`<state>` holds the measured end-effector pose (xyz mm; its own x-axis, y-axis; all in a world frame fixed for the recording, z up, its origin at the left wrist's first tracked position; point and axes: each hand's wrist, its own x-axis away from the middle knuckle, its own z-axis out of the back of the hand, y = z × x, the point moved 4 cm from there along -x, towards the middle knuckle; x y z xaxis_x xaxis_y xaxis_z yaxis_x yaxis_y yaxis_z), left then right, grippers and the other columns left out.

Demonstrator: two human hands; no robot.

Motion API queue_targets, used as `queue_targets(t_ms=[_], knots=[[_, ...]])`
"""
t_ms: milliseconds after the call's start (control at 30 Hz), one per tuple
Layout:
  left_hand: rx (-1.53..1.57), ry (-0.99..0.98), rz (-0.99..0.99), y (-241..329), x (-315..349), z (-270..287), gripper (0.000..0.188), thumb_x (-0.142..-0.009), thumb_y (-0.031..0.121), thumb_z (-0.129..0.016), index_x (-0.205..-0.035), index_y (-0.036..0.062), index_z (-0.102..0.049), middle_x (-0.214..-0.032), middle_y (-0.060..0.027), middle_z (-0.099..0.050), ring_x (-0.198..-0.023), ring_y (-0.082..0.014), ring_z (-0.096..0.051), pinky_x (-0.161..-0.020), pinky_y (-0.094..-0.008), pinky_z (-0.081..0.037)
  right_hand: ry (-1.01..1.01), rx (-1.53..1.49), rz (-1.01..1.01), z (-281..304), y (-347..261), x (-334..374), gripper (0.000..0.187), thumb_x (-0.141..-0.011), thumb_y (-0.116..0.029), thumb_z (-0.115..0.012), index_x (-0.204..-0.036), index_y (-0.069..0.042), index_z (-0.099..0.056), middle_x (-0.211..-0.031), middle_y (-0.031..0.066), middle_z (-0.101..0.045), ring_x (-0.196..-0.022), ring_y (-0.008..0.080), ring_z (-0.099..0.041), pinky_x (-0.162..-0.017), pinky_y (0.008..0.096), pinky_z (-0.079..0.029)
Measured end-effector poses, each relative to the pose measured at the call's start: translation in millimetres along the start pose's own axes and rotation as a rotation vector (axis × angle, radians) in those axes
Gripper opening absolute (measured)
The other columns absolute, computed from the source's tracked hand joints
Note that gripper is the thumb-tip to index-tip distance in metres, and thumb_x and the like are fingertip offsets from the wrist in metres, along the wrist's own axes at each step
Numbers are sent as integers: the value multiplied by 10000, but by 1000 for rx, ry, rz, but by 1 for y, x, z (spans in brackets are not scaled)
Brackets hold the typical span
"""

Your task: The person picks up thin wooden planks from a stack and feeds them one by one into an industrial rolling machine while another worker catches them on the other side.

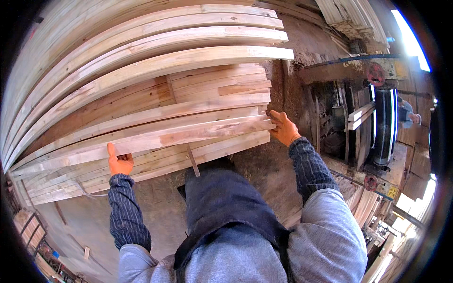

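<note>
A long pale wooden board (198,133), with a darker rough patch along its face, lies across the near side of a lumber stack. My left hand (121,163), in an orange glove, is closed on its lower edge toward the left, thumb up against the face and fingers curled beneath. At the board's right end, my gloved right hand (285,129) grips the end, fingers pointing left. Part of the right fingers is hidden behind the wood. Below the held board lie more boards (236,145), crossed by a thin wooden spacer strip (192,159).
Several long boards (207,54) form a higher layer on the far side. To the right stands a machine with a shiny roller (386,125), red handwheels (375,74) and short wood pieces (362,114). Another person (408,115) is beyond it. Stacked lumber (351,23) stands far right.
</note>
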<state>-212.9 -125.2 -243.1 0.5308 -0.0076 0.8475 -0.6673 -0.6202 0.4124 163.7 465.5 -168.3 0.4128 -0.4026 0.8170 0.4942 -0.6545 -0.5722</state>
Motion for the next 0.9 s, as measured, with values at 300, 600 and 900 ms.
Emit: queue_targets(t_ms=[300, 600, 900], knots=[[-768, -299, -264, -65, 74, 1, 435, -924, 130, -776, -1324, 118, -605, -1064, -39, -692, -943, -155, -659, -834, -308, -575, -433, 1325, 532, -183, -53, 23, 833, -848, -536, -816, -1520, -127, -542, -1534, 162, -572, -1427, 313, -531, -1194, 391, -418], [-122, -246, 280, -147, 164, -26, 565, -962, 341, -781, -1446, 144, -567, -1293, -59, -656, -1166, -222, -649, -1020, -389, -539, -912, 1627, 396, -347, 36, 75, 1090, -717, -305, -876, -1638, -131, -320, -1482, 282, -563, -1336, 421, -582, -1111, 436, -495], [378, -199, -186, 54, 108, 16, 558, -971, 525, -688, -1348, 118, -629, -1250, -92, -697, -1089, -270, -693, -954, -474, -577, -852, 1742, 542, -220, -19, 121, 1078, -694, -355, -872, -1614, -140, -353, -1355, 280, -619, -1238, 464, -612, -1095, 522, -482]])
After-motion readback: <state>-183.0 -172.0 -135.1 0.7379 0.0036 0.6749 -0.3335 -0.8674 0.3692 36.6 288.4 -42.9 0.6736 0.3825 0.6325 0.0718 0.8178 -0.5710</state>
